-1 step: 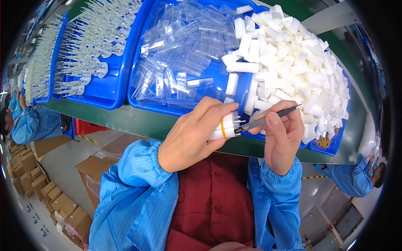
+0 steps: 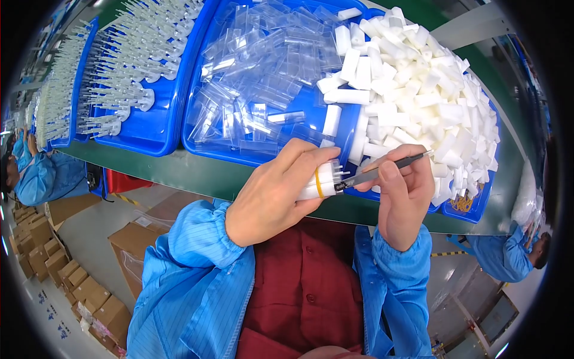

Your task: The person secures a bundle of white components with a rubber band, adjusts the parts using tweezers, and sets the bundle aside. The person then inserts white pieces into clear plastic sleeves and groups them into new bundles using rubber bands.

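Note:
My left hand [image 2: 272, 190] is closed around a short white bundle [image 2: 311, 191] with a yellow rubber band [image 2: 319, 181] around it. Thin pale pins stick out of the bundle's right end, beside clear plastic. Most of its left part is hidden by my fingers. With thumb and fingers my right hand [image 2: 402, 194] grips dark tweezers [image 2: 366, 176]. Their broad, marked end meets the pinned end of the bundle, while the slim point slants up to the right. Whether the broad end presses inside or only touches cannot be made out.
Beyond my hands lie a blue tray [image 2: 190, 128] of clear plastic sleeves and a heap of white foam tubes [image 2: 418, 90]. Blue trays [image 2: 140, 134] with pale pronged parts stand left. Yellow rubber bands [image 2: 461, 203] lie in a tray at right. Two people in blue work at either side.

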Motion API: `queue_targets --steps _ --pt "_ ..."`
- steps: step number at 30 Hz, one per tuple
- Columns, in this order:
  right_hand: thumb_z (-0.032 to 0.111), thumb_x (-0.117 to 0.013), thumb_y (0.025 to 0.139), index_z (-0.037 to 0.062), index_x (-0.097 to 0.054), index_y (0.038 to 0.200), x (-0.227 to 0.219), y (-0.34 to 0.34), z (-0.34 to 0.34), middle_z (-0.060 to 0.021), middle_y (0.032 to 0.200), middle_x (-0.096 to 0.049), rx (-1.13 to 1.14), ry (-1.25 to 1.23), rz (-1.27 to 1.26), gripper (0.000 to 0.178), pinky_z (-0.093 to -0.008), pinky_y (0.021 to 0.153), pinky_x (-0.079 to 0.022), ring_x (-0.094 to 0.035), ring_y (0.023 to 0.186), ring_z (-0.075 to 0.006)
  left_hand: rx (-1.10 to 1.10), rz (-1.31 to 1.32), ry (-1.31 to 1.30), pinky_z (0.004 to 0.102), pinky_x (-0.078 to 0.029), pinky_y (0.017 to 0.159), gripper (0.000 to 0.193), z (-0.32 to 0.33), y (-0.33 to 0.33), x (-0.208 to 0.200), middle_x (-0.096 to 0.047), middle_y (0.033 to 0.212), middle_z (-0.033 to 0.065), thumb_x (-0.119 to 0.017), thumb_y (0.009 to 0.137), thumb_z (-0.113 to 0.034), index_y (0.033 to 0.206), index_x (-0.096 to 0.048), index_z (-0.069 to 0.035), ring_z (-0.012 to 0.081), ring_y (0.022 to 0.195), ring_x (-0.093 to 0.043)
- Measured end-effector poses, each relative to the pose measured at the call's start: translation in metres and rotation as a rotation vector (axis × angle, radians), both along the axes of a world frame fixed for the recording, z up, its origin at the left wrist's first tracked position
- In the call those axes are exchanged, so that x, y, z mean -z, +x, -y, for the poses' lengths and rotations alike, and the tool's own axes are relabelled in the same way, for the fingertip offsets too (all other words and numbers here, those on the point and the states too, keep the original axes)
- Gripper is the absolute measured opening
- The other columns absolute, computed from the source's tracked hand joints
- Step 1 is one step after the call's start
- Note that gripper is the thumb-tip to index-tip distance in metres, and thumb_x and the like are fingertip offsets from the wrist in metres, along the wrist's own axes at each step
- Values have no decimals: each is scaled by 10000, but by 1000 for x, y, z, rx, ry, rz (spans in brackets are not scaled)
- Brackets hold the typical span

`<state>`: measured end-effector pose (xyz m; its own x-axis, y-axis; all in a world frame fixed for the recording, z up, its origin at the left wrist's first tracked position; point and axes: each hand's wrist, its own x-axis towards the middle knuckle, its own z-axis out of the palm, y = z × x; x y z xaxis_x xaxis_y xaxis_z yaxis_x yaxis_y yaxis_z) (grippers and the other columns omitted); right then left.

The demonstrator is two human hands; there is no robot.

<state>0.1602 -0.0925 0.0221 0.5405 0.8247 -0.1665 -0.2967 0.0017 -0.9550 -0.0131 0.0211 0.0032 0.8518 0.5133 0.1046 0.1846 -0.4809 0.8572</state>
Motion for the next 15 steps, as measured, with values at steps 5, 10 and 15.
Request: queue_targets --steps 5,10,15 --pt "-46 -625 920 -49 -485 1076 -5 -5 2 -183 955 -665 -13 11 257 210 -299 737 -596 -699 819 -211 -35 -61 -29 397 -539 808 653 1 1 -3 -572 1120 144 -785 701 21 1309 -566 -67 347 991 -626" --pt "-48 -631 915 -51 -479 1078 -6 -5 2 -189 956 -657 -45 43 392 223 -323 756 -608 -700 846 -214 -32 -58 -21 397 -531 822 637 1 1 1 -570 1118 149 -783 721 8 1313 -560 -66 351 997 -621" --pt "73 -587 964 -20 -490 1078 -3 -4 2 -190 864 -675 88 1 360 176 -327 702 -588 -679 740 -216 -75 76 -153 380 -482 920 646 1 3 -1 -583 1176 153 -792 760 -34 1353 -535 -41 337 1034 -598"
